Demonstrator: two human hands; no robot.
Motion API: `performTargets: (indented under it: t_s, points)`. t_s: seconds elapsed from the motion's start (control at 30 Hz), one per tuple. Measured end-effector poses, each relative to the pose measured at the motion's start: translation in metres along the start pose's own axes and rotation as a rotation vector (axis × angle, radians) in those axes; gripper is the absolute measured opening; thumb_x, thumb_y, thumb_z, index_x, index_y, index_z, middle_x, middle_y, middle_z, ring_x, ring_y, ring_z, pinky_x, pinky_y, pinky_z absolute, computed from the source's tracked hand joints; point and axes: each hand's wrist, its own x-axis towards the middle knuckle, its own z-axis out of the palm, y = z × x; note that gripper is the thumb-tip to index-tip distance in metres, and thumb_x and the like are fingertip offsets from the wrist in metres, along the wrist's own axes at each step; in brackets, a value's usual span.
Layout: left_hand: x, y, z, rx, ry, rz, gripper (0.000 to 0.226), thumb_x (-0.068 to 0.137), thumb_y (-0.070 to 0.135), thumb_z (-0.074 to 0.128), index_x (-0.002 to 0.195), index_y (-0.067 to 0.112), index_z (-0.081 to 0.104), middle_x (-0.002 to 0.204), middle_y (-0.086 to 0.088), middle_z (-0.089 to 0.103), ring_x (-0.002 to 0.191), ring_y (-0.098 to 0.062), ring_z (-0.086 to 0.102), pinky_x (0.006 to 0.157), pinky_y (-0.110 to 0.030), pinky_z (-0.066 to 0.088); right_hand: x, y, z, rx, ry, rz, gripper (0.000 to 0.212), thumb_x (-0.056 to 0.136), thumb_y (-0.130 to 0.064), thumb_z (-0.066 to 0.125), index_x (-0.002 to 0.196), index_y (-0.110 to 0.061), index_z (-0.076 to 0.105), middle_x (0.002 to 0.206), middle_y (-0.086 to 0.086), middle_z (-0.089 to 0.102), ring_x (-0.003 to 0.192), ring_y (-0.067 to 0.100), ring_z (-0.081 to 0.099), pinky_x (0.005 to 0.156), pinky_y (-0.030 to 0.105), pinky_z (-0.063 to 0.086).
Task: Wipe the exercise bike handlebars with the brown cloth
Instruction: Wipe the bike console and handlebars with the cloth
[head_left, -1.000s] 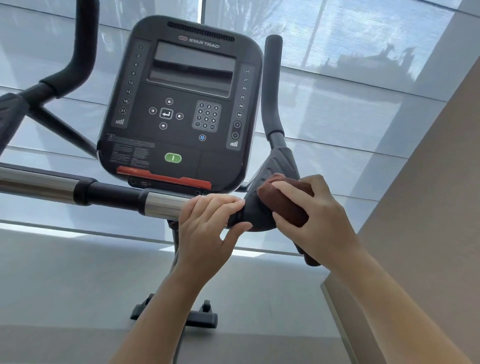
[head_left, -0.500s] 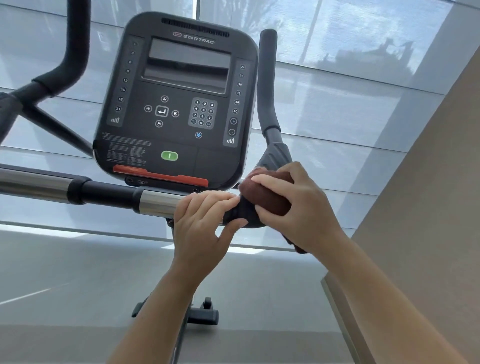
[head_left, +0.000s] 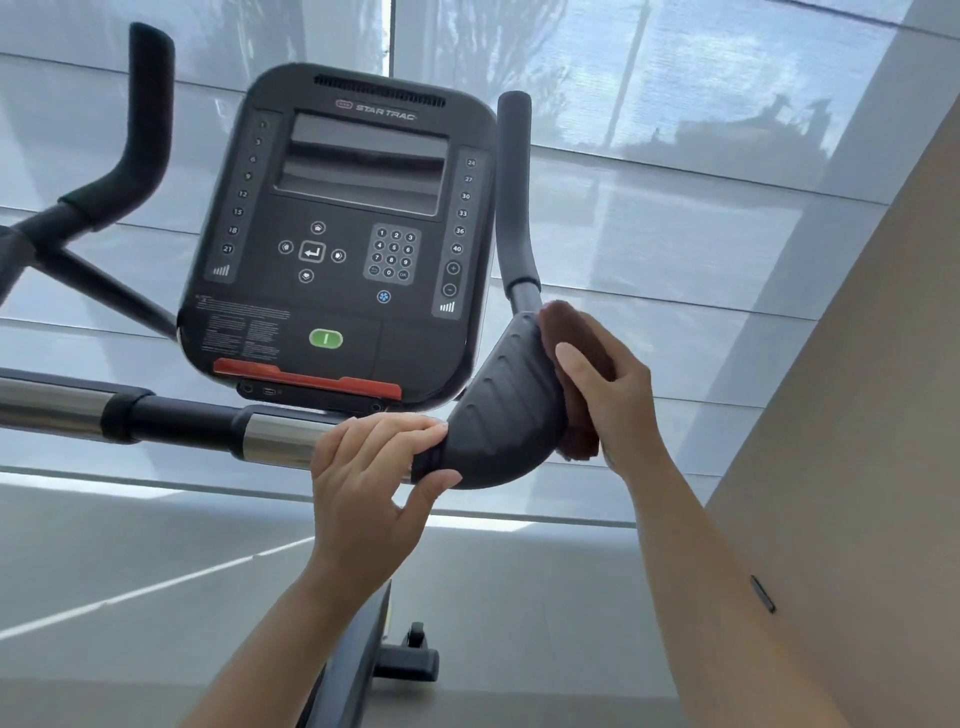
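Right hand (head_left: 621, 402) grasps brown cloth (head_left: 571, 335), pressed against outer edge of handlebar pad (head_left: 501, 415). Left hand (head_left: 363, 467) wraps the crossbar (head_left: 182, 415) at pad's inner end. Upright grip (head_left: 514, 187) rises just above cloth; console (head_left: 343, 234) close left; beige wall (head_left: 857, 415) near right.

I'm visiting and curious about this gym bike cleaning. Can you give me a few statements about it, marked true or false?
1. The right hand holds the brown cloth against the ribbed black handlebar pad. True.
2. The left hand holds a second cloth. False: its fingers grip the bar beside the pad, with no cloth.
3. The console screen is lit with numbers. False: it is dark.
4. An upright handlebar grip rises above the cloth. True.
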Motion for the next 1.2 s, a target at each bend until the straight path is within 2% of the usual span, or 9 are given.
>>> performTargets:
  t_s: [0.1, 0.3, 0.43, 0.53, 0.67, 0.77, 0.9, 1.1, 1.2]
  points:
    - [0.001, 0.0, 0.002, 0.011, 0.018, 0.017, 0.047, 0.09, 0.043, 0.044, 0.083, 0.006, 0.072, 0.089, -0.004, 0.072, 0.091, -0.014, 0.055, 0.083, -0.032, 0.034, -0.027, 0.006, -0.005, -0.021, 0.014, -0.058, 0.039, 0.079, -0.025, 0.067, 0.097, -0.059, 0.059, 0.108, -0.015, 0.06, 0.094, -0.006, 0.058, 0.083, 0.018, 0.049]
    - [0.0, -0.002, 0.003, 0.011, 0.022, 0.033, 0.048, 0.09, 0.044, 0.043, 0.084, 0.006, 0.072, 0.09, -0.003, 0.072, 0.093, -0.014, 0.056, 0.084, -0.032, 0.035, -0.004, 0.001, -0.011, -0.17, 0.07, -0.186, 0.041, 0.079, -0.019, 0.069, 0.109, -0.044, 0.06, 0.107, -0.004, 0.058, 0.092, -0.013, 0.053, 0.084, 0.005, 0.042]
    - [0.0, -0.002, 0.004, 0.0, 0.038, 0.033, 0.05, 0.091, 0.046, 0.042, 0.084, 0.007, 0.072, 0.09, -0.002, 0.072, 0.093, -0.013, 0.055, 0.084, -0.032, 0.035, 0.033, 0.0, -0.003, -0.016, -0.105, -0.032, 0.032, 0.086, -0.016, 0.063, 0.114, -0.03, 0.063, 0.114, -0.007, 0.064, 0.104, 0.001, 0.058, 0.095, 0.023, 0.046]
    - [0.0, -0.003, 0.005, -0.004, 0.047, 0.035, 0.052, 0.092, 0.047, 0.039, 0.083, 0.007, 0.072, 0.088, -0.002, 0.072, 0.092, -0.013, 0.055, 0.084, -0.031, 0.035, 0.029, 0.005, -0.003, 0.117, -0.164, 0.052, 0.028, 0.085, -0.023, 0.062, 0.108, -0.039, 0.065, 0.106, -0.019, 0.069, 0.102, 0.001, 0.062, 0.081, 0.019, 0.051]
    - [0.0, -0.002, 0.005, -0.013, 0.024, 0.009, 0.05, 0.091, 0.047, 0.04, 0.084, 0.009, 0.071, 0.09, 0.0, 0.071, 0.093, -0.012, 0.055, 0.086, -0.031, 0.033, 0.015, 0.004, -0.006, 0.096, -0.151, 0.043, 0.029, 0.083, -0.023, 0.062, 0.104, -0.043, 0.065, 0.105, -0.021, 0.069, 0.102, 0.0, 0.061, 0.089, 0.023, 0.048]
    - [0.0, 0.0, 0.003, -0.014, 0.011, -0.011, 0.042, 0.087, 0.043, 0.047, 0.085, 0.009, 0.071, 0.09, 0.0, 0.071, 0.094, -0.013, 0.056, 0.086, -0.03, 0.033, -0.009, 0.002, -0.005, 0.098, -0.071, 0.048, 0.03, 0.085, -0.019, 0.063, 0.105, -0.041, 0.063, 0.103, -0.021, 0.068, 0.099, 0.0, 0.061, 0.087, 0.023, 0.047]
    - [0.001, 0.002, 0.0, -0.028, -0.016, -0.04, 0.037, 0.083, 0.039, 0.05, 0.086, 0.008, 0.071, 0.09, -0.001, 0.071, 0.094, -0.015, 0.057, 0.087, -0.029, 0.031, -0.042, -0.001, 0.009, 0.028, 0.115, 0.092, 0.036, 0.086, -0.024, 0.062, 0.12, -0.035, 0.058, 0.118, 0.002, 0.059, 0.101, 0.005, 0.058, 0.091, 0.027, 0.047]
    - [0.002, 0.006, -0.005, -0.024, -0.072, -0.068, 0.032, 0.084, 0.036, 0.053, 0.087, 0.008, 0.071, 0.092, 0.0, 0.071, 0.091, -0.023, 0.064, 0.087, -0.03, 0.032, -0.092, -0.01, 0.067, 0.011, 0.56, 0.107, 0.044, 0.086, -0.028, 0.061, 0.128, -0.034, 0.05, 0.113, -0.001, 0.043, 0.098, 0.009, 0.054, 0.073, -0.005, 0.037]
    - [0.002, 0.007, -0.006, -0.043, -0.092, -0.096, 0.027, 0.083, 0.032, 0.056, 0.088, 0.009, 0.07, 0.094, 0.001, 0.071, 0.093, -0.022, 0.063, 0.087, -0.03, 0.032, -0.109, -0.017, 0.102, 0.068, 0.749, 0.069, 0.048, 0.084, -0.019, 0.064, 0.13, -0.028, 0.05, 0.116, 0.005, 0.042, 0.105, 0.016, 0.054, 0.08, 0.002, 0.043]
